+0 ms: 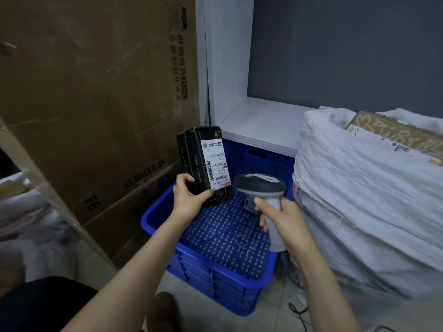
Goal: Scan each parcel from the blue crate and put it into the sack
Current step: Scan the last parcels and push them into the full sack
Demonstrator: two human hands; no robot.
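Observation:
My left hand grips the lower end of a black box parcel, holding it upright above the blue crate. A white shipping label with barcodes faces right on the parcel. My right hand grips the handle of a grey and black barcode scanner, whose head sits just right of the label. The crate's perforated floor shows bare below. A white woven sack stands to the right, with a brown cardboard parcel lying in its open top.
Large brown cardboard boxes lean at the left, close against the crate. A white shelf ledge juts over the crate's far end. A black cable runs across the tiled floor in front of the sack.

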